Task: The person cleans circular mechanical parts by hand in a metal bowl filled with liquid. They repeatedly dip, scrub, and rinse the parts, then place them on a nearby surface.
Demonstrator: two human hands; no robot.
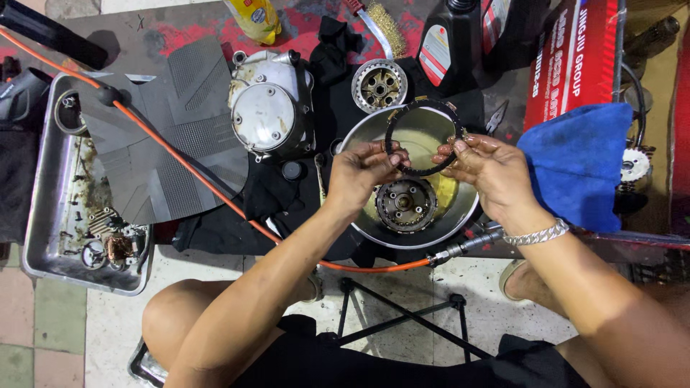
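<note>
Head view: L hand [363,172] and R hand [489,169] are both gripping a dark friction ring [422,136], fingertips pinching it at opp. edges, ring lifted above a steel bowl [460,208]. A clutch hub [406,203] is sitting in the bowl w/ yellowish oil, just below the ring. A second hub [379,85] is lying behind the bowl, next to an engine cover [269,108]. An orange hose [180,162] is running across a rubber mat [180,122]. A blue cloth [578,162] is lying beside the R hand. A metal tray [43,215] w/ small parts is sitting far left.
</note>
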